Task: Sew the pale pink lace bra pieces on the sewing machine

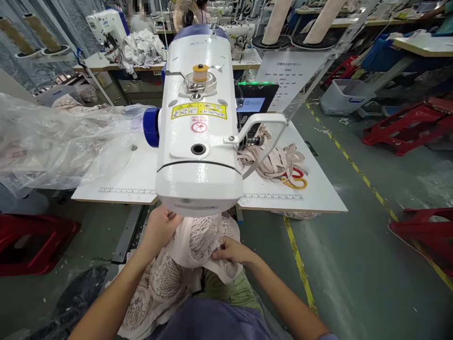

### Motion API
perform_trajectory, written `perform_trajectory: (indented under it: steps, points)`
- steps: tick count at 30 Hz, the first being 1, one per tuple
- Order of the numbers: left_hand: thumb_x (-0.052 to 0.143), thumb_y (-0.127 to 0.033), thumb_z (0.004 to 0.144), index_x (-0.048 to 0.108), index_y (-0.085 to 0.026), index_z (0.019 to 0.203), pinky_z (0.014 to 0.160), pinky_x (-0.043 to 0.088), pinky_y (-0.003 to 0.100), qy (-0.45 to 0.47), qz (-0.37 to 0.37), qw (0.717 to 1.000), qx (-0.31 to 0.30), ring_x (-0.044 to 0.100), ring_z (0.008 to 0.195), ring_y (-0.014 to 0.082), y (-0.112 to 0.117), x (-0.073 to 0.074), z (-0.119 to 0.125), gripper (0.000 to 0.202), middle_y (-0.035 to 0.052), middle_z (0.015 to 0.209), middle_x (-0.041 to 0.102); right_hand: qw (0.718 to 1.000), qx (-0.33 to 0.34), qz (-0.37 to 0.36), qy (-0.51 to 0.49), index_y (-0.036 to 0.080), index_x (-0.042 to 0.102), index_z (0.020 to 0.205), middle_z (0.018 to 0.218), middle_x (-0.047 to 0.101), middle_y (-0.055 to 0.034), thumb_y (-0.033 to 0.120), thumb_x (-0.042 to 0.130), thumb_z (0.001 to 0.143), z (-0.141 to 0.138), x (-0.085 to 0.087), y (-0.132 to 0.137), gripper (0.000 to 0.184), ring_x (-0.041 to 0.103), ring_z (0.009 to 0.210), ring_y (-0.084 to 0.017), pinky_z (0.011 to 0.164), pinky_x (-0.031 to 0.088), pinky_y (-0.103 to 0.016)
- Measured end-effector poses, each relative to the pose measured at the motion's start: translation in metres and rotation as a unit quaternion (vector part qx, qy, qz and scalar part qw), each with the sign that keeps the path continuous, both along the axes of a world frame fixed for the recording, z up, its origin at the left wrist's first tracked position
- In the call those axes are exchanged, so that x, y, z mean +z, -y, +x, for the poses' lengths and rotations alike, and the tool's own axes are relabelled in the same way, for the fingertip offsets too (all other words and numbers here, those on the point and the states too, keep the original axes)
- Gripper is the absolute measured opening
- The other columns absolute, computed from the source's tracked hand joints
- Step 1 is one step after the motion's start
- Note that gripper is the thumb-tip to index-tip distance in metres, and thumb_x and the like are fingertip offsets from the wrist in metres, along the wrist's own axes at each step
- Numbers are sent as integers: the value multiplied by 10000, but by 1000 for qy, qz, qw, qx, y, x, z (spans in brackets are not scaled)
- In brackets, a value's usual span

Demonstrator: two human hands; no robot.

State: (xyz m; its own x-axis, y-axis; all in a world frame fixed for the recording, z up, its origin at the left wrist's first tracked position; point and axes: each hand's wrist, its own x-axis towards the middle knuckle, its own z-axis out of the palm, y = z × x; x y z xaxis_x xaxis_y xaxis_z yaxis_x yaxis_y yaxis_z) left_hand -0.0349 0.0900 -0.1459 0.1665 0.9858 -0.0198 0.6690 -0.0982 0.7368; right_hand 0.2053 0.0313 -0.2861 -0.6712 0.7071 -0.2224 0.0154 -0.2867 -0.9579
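A white sewing machine (pixel 198 184) stands in front of me, its head hiding the needle area. Just below it I hold a pale pink lace bra (pixel 203 241). My left hand (pixel 161 229) is closed at the bra's upper left edge, its fingertips partly hidden under the machine head. On the other side, my right hand (pixel 230 250) pinches the fabric beside a lace cup, thumb on top. More lace bras (pixel 166 278) hang in a heap over my lap, below the left hand.
Beige straps (pixel 271 160) lie on the white table (pixel 322 200) at right, with yellow-and-red-handled scissors (pixel 295 182). A clear plastic bag (pixel 67 141) covers the left side. Behind the straps stands a control screen (pixel 255 104). Red stools (pixel 35 241) flank the table.
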Motion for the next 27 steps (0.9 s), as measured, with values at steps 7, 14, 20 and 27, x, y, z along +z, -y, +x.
perform_trajectory:
  steps: [7, 14, 20, 27]
  points:
    - [525, -309, 865, 222, -231, 637, 520, 125, 283, 8, -19, 1000, 3, 178, 498, 98, 2, -2, 4, 387, -76, 519, 178, 982, -138, -107, -76, 173, 647, 739, 670, 654, -27, 695, 615, 830, 14, -6, 26, 531, 636, 661, -176, 726, 533, -326]
    - [496, -310, 921, 540, -203, 823, 536, 334, 244, -15, 41, 999, 8, 484, 607, 144, 12, 0, 2, 152, -10, 670, 519, 957, -237, -138, -93, 187, 672, 788, 709, 684, -42, 659, 748, 718, 27, 6, 36, 484, 642, 647, -200, 677, 521, -335]
    - [513, -199, 935, 524, -213, 1149, 767, 513, 298, -11, 222, 972, -80, 633, 999, 213, 57, 18, 20, 215, 104, 1082, 652, 981, -184, -5, -54, 192, 724, 820, 726, 697, -57, 674, 593, 857, 44, 54, 37, 501, 653, 692, -215, 698, 518, -331]
    - [681, -556, 824, 539, -168, 1261, 963, 476, 423, -108, 114, 892, -425, 647, 1043, 290, 86, 33, 49, 601, 110, 1071, 714, 951, 136, 274, 42, 173, 727, 897, 845, 728, -44, 356, 479, 1001, 18, 142, 33, 325, 641, 783, -158, 736, 461, -236]
